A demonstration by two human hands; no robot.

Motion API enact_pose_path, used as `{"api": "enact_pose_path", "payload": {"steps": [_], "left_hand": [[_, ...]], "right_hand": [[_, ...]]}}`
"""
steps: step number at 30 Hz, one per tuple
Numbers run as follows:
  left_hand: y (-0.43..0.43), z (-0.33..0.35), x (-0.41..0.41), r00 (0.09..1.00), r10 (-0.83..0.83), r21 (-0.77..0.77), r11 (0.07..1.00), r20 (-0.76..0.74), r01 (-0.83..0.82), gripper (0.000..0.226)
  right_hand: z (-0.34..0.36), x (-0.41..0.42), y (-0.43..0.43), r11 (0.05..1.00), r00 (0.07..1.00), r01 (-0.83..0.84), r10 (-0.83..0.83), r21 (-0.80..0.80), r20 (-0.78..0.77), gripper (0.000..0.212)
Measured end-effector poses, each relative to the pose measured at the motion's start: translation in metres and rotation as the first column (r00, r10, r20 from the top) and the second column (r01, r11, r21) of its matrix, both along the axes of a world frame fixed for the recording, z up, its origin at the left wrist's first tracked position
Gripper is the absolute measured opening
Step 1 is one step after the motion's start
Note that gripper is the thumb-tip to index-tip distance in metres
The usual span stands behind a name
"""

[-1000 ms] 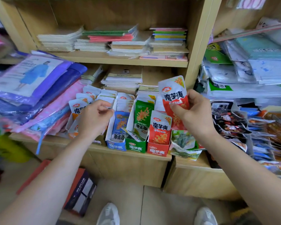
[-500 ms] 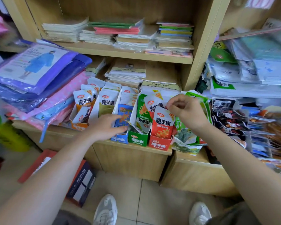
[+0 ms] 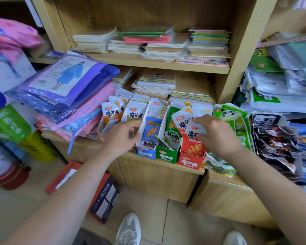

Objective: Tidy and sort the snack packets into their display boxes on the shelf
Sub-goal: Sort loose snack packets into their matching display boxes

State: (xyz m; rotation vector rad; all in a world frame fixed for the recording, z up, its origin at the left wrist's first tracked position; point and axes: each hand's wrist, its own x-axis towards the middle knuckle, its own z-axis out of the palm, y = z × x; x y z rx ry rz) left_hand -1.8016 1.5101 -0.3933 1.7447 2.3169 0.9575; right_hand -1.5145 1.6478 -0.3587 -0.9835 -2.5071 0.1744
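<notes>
While right hand [image 3: 217,133] presses the red konjac packets [image 3: 191,138] upright into the red display box [image 3: 191,160] at 5 o'clock, left hand [image 3: 122,137] hovers loosely curled, empty, at 9 o'clock of the blue box [image 3: 146,152].

Packets [image 3: 190,137] in boxes [image 3: 190,160] on shelf [image 3: 166,160]

Even, soft daylight-like light; wide-angle frame.
Edges bow and smear; left hand [image 3: 121,137] motion-blurred; faint glare on purple plastic-wrapped raincoat packs [image 3: 64,82]; weak shadows.
</notes>
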Motion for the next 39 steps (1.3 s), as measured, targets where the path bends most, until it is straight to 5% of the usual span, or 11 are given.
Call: {"api": "enact_pose_path", "payload": {"steps": [3,7,12,15,20,27,31,34,39], "left_hand": [[-0.011,0.01,-0.015,0.965,0.25,0.321,0.923,-0.077,-0.213,0.043],[-0.026,0.01,-0.046,0.878,0.477,0.186,0.861,0.032,-0.474,0.054],[-0.036,-0.005,-0.056,0.911,0.396,-0.047,0.918,0.117,-0.394,0.018],[-0.038,-0.01,-0.058,0.916,0.386,-0.06,0.923,0.114,-0.381,0.017],[-0.038,-0.001,-0.062,0.861,0.497,0.09,0.858,0.109,-0.506,0.026],[-0.038,0.008,-0.08,0.846,0.493,0.339,0.775,0.203,-0.533,0.052],[-0.037,0.019,-0.08,0.841,0.409,0.486,0.688,0.354,-0.539,0.041],[-0.034,0.034,-0.078,0.834,0.296,0.583,0.607,0.466,-0.541,0.03],[-0.033,0.055,-0.052,0.872,0.125,0.572,0.71,0.472,-0.411,0.033]], "right_hand": [[-0.001,-0.011,-0.005,0.992,0.993,0.101,-0.105,0.07,0.06,0.046],[-0.004,-0.032,-0.017,0.954,0.98,0.178,-0.194,0.241,0.044,0.041],[-0.007,-0.067,-0.055,0.944,0.991,-0.018,0.059,0.33,-0.117,0.041],[-0.022,-0.087,-0.076,0.92,0.953,-0.296,0.304,0.256,0.011,0.051],[-0.048,-0.11,-0.088,0.885,0.906,-0.389,0.317,0.256,0.282,0.065],[-0.061,-0.116,-0.082,0.904,0.916,-0.36,0.296,0.232,0.27,0.059],[-0.058,-0.115,-0.081,0.923,0.92,-0.369,0.346,0.111,0.182,0.053],[-0.047,-0.117,-0.082,0.924,0.929,-0.371,0.368,-0.092,-0.04,0.05],[-0.007,-0.113,-0.077,0.881,0.849,-0.338,0.133,-0.331,-0.512,0.055]]}}
